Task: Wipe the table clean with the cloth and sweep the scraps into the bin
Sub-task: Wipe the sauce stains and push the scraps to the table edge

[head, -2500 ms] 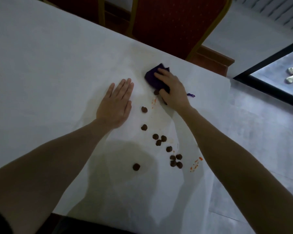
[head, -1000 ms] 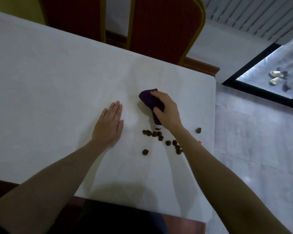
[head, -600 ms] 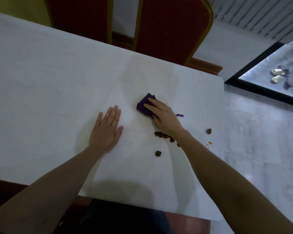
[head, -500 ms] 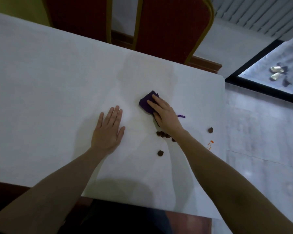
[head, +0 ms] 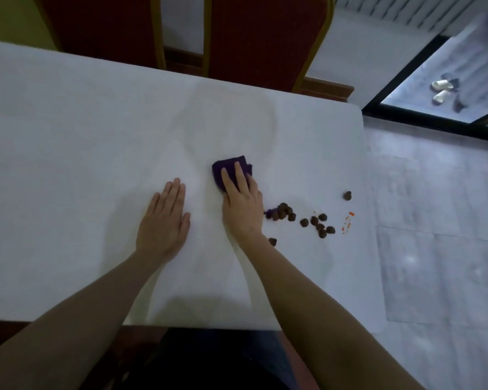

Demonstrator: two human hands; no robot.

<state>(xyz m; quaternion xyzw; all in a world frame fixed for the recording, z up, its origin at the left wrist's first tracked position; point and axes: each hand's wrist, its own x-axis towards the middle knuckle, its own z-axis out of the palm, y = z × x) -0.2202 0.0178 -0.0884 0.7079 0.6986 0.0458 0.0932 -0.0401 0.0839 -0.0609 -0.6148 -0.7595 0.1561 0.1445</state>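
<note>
A white-covered table (head: 68,142) fills the view. My right hand (head: 241,204) presses flat on a folded purple cloth (head: 228,167) near the table's middle. Just right of that hand lie several dark brown round scraps (head: 284,211), with more (head: 319,222) further right. One scrap (head: 347,195) sits alone near the right edge and another (head: 272,241) lies by my right wrist. Small orange bits (head: 347,222) are scattered at the right edge. My left hand (head: 164,220) rests flat on the table, left of the cloth, holding nothing. No bin is in view.
Two red chairs with gold frames (head: 254,38) stand behind the far edge of the table. The table's right edge (head: 364,170) drops to a grey tiled floor (head: 434,220). A dark-framed glass door (head: 406,74) is at the upper right.
My right hand has slid the cloth leftward, leaving the brown scraps uncovered in a cluster to its right. My left hand has stayed flat in place.
</note>
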